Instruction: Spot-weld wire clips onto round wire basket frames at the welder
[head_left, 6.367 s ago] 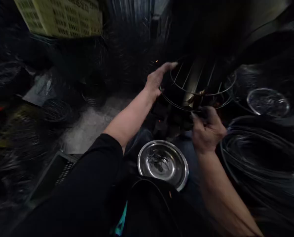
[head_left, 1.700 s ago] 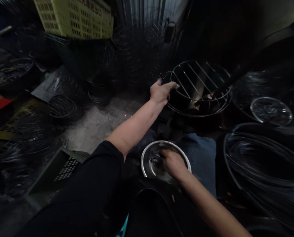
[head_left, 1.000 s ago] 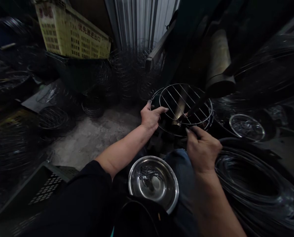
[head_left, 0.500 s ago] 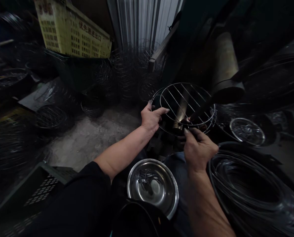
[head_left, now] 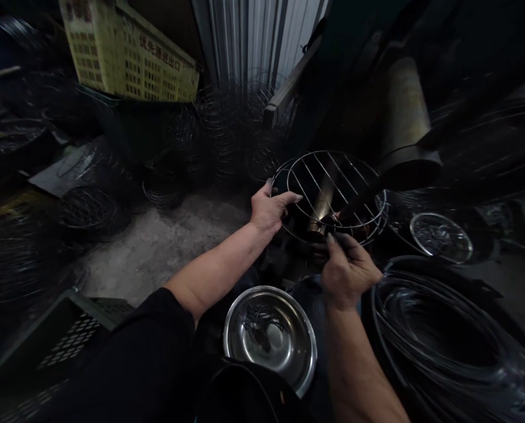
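A round wire rack [head_left: 335, 176], with parallel bars across its upper ring and a second ring lower down, is tilted in front of me. My left hand [head_left: 269, 207] grips its left side, thumb and fingers on the rings. At the near rim, my right hand [head_left: 348, 264] is closed in a pinch; whatever sits between its fingertips is too small and dark to make out. A dark pointed metal arm [head_left: 359, 197] reaches over the rack, its tip by the near rim. Beneath the bars stands a brass-coloured cylinder [head_left: 322, 208].
A steel bowl [head_left: 306, 352] holding short wire pieces [head_left: 262, 320] sits at my lap. Coiled wire [head_left: 421, 329] lies at right, behind it a bowl of metal bits [head_left: 441, 235]. A thick metal cylinder [head_left: 406, 111] hangs above right. Crates stand left: green [head_left: 69, 335], yellow [head_left: 134, 59].
My right hand has shifted slightly left and down along the near rim. The rack has dipped a little, with my left hand still on it. The view has moved slightly.
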Demonstrator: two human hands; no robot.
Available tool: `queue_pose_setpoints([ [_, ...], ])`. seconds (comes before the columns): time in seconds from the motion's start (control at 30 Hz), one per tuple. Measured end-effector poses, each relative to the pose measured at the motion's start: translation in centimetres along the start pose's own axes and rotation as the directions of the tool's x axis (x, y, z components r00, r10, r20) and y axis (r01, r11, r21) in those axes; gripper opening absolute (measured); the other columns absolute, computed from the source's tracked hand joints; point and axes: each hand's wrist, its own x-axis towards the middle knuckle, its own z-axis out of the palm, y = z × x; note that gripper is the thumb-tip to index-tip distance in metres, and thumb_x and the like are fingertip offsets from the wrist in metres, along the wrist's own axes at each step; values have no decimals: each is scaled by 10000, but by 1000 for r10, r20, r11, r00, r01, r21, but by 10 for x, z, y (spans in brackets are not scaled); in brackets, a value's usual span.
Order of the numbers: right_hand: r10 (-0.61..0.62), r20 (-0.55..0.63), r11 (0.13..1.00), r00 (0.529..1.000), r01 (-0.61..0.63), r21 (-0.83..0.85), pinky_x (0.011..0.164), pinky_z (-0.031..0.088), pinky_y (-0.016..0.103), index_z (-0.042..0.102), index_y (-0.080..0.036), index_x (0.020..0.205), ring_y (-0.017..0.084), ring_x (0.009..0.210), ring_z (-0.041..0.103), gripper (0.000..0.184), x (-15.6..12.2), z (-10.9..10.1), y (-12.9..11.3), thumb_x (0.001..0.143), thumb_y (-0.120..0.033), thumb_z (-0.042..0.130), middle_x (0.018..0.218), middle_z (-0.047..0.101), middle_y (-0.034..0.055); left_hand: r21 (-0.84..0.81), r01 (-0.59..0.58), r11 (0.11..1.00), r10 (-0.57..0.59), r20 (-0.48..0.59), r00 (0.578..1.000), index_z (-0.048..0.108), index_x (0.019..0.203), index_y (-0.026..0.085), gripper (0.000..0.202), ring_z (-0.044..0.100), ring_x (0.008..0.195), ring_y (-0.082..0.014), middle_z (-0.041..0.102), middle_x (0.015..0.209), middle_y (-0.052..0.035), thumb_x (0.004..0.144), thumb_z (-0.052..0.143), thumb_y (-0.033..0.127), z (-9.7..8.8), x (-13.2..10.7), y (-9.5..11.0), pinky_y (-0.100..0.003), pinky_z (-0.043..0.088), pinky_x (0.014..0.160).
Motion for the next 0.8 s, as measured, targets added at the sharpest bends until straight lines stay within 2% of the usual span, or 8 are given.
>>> queue_pose_setpoints([
  [0.17,-30,-33,999,999,29,-32,502,571,280,721,-156,838,170,544,684,294,2,2,0,695,-403,792,702,700,7,-10,-83,996,84,68,994,620,1308,173,849,474,537,-44,528,707,72,495,818,30,1,5,-1,-222,275,474],
  [0.4,-49,-24,997,999,48,-54,494,577,290,713,-168,822,181,547,689,276,5,5,1,693,-406,769,721,713,20,12,-57,998,56,67,996,604,1334,128,844,451,508,-61,527,625,72,517,778,8,4,13,-2,-248,251,482],
  [0.63,-50,-24,998,998,49,-41,495,575,288,694,-169,798,173,527,679,257,10,9,0,685,-393,751,671,686,-3,44,-41,998,39,46,998,492,1465,89,928,464,512,-84,547,576,67,571,720,-10,10,17,-2,-241,244,481],
  [0.8,5,63,991,998,4,-131,405,468,218,724,-155,856,160,497,664,303,9,-3,0,715,-422,747,636,670,-11,55,-54,997,53,27,998,456,1506,86,994,460,486,-90,556,561,63,559,745,-4,11,17,-1,-249,240,481],
])
